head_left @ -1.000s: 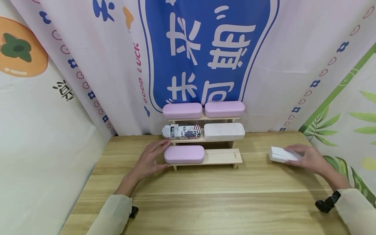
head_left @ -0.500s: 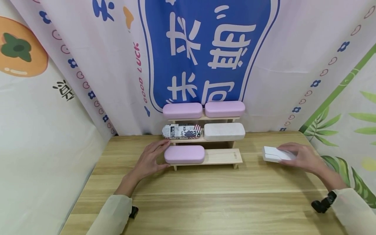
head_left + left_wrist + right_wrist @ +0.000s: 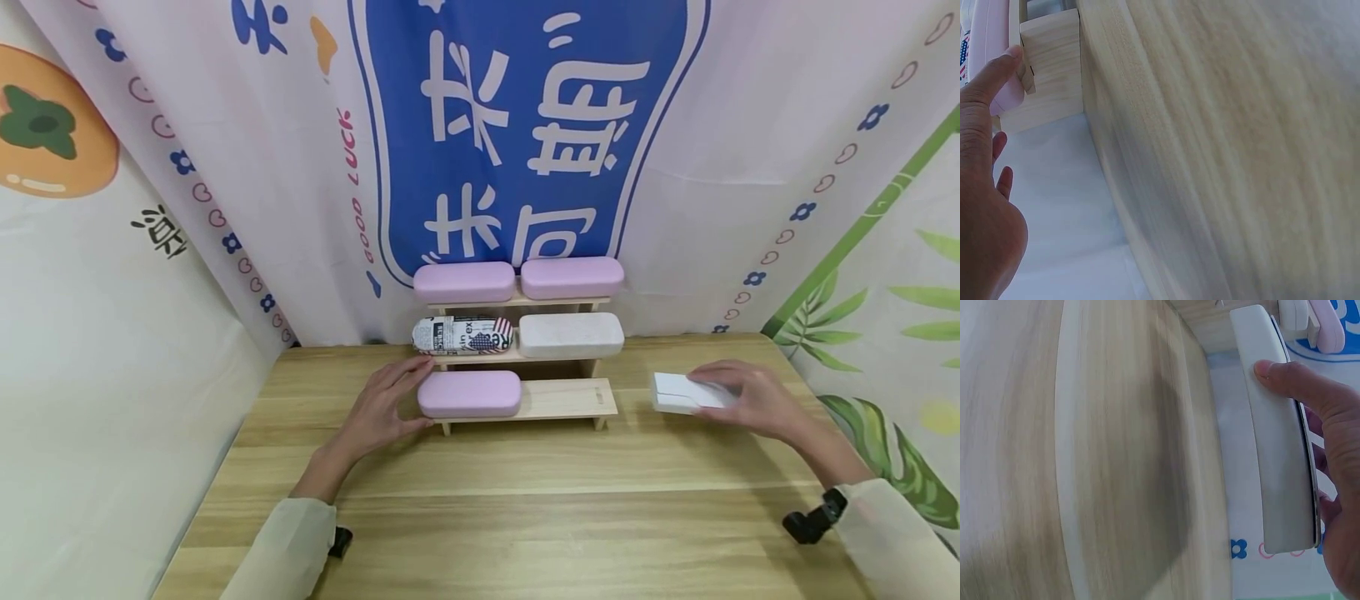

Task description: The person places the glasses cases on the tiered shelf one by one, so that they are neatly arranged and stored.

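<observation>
In the head view a three-tier wooden stand holds glasses cases. My left hand grips its left end, thumb at the front edge of the lowest tier and fingertips at the middle tier. Between them sits the end of a pink-purple glasses case. The left wrist view shows the thumb against the board's edge. To the right of the stand, my right hand holds a white flap-top glasses case above the table. In the right wrist view the thumb presses the white case's side; the other fingers are partly hidden behind it.
On the middle tier are a newspaper-print case and a whitish case. The top tier carries two pink-purple cases, one left and one right. A printed curtain hangs behind the wooden table.
My right hand has moved left with the white glasses case, closer to the stand. The left hand keeps its place at the stand's left end.
</observation>
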{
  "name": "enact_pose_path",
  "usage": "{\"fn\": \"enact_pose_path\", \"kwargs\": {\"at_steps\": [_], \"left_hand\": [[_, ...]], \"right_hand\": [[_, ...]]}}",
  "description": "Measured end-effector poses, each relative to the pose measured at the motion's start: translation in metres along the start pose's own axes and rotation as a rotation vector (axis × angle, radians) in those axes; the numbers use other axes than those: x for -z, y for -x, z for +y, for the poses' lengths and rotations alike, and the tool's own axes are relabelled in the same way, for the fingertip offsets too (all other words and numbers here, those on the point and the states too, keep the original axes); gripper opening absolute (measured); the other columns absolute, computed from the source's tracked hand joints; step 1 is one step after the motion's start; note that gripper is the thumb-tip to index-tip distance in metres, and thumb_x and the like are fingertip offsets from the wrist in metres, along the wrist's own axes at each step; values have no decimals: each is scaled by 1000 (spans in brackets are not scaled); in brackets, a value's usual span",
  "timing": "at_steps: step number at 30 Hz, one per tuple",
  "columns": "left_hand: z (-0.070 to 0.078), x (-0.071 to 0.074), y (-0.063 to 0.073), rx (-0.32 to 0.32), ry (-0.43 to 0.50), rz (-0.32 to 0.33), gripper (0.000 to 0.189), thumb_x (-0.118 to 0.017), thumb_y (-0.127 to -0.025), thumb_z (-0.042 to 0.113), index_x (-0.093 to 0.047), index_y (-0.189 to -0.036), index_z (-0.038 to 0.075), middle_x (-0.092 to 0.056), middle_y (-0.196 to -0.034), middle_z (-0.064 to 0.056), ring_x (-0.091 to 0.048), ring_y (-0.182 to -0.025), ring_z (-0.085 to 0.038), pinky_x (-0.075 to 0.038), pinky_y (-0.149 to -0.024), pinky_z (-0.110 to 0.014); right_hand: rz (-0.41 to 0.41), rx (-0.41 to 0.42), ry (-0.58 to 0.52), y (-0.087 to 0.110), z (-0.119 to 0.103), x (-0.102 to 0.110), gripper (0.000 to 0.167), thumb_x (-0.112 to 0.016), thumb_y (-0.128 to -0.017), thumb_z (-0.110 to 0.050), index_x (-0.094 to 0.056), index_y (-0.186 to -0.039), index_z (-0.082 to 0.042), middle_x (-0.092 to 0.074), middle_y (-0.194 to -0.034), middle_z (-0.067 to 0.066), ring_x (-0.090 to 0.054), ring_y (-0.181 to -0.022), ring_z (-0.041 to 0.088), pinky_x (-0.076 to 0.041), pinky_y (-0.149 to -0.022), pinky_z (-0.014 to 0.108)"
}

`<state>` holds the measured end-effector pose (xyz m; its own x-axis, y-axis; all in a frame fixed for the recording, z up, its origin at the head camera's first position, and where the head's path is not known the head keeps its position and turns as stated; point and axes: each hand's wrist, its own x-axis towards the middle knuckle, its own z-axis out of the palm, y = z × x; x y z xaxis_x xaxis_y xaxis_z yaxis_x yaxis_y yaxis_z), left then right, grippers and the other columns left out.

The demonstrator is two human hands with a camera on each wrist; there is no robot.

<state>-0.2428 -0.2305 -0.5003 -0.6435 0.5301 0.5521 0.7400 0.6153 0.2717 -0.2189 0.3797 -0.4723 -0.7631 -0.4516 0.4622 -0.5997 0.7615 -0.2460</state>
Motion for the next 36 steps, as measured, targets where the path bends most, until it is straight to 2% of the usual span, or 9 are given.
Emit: {"fn": "enact_pose_path", "kwargs": {"at_steps": [5, 8, 12, 14, 28, 36], "left_hand": [[1, 1, -1, -1, 2, -2, 110, -107, -58, 18, -54, -153, 3, -53, -157, -14, -52, -140, -39, -40, -116, -67], [0, 0, 0, -3, -2, -2, 110, -107, -58, 19, -54, -153, 3, -53, -157, -14, -52, -140, -39, -40, -117, -66], [-2, 0, 1, 7, 1, -10, 111, -107, -59, 20, -53, -155, 5, -52, -158, -13, -51, -141, -39, -40, -117, -65], [-3, -1, 1, 8, 0, -11, 111, -106, -60, 20, -52, -155, 6, -52, -158, -13, -51, -141, -39, -40, -117, -65], [-4, -1, 1, 10, 4, -17, 111, -106, -61, 20, -52, -156, 7, -52, -159, -12, -50, -142, -39, -40, -117, -64], [-2, -1, 1, 12, 4, -21, 110, -106, -60, 20, -52, -155, 6, -52, -158, -13, -50, -142, -39, -39, -118, -64]], "right_hand": [[19, 58, -16, -5, -9, -1, 60, -104, -57, -19, -83, -113, -11, -80, -112, 7, -75, -98, 32, -61, -84, 34], [32, 102, -24, -9, -13, -1, 61, -103, -55, -17, -83, -112, -12, -81, -111, 5, -75, -96, 31, -58, -87, 25], [47, 137, -45, -13, -18, -2, 61, -103, -54, -16, -83, -112, -13, -81, -111, 4, -75, -96, 30, -47, -95, 9], [48, 146, -58, -15, -20, -3, 61, -103, -54, -15, -83, -112, -13, -81, -111, 3, -75, -96, 29, -43, -97, 6], [44, 192, -82, -27, -36, -11, 57, -102, -58, -16, -83, -112, -13, -80, -112, 3, -75, -98, 29, -48, -93, 11], [43, 195, -108, -34, -42, -21, 56, -101, -60, -18, -82, -112, -11, -80, -113, 5, -75, -99, 28, -49, -96, 13]]}}
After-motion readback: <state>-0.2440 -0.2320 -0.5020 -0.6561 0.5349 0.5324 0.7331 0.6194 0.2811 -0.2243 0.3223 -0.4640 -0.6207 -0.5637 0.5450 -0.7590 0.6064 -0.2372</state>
